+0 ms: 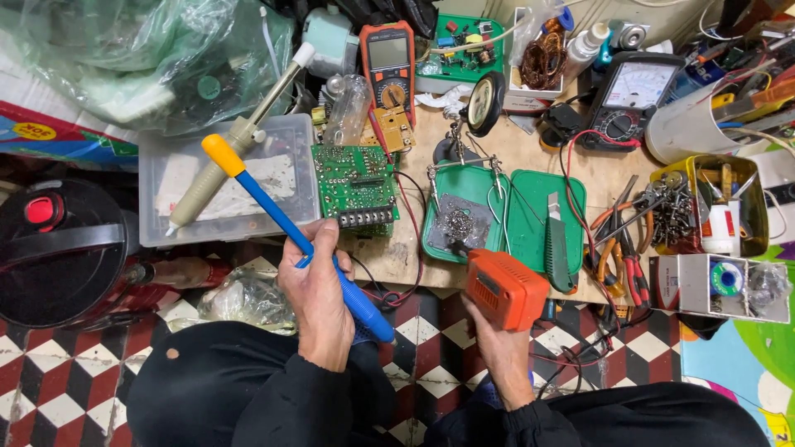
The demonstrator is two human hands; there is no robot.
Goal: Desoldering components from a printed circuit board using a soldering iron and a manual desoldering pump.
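Okay, containers first. Clear plastic box at left centre of the table holds a white cloth or paper; a cream desoldering pump lies slanted across its lid. Yellow tub at right is packed with screws and small metal parts. Open grey box below it holds a solder spool. Green tray at centre has a metal wool pad on its left half and a green utility knife on the right. White cup at upper right holds tools, contents hard to tell.

The orange tool's tip is hidden against the tray edge. Upper left is a bag heap, contents unreadable. Wires at lower right are a tangle.

Your left hand is closed around a blue tool with a yellow cap, cap pointing to the upper left, just below the green circuit board. Your right hand comes up from the bottom of the frame, gripping the orange tool at the table's front edge.
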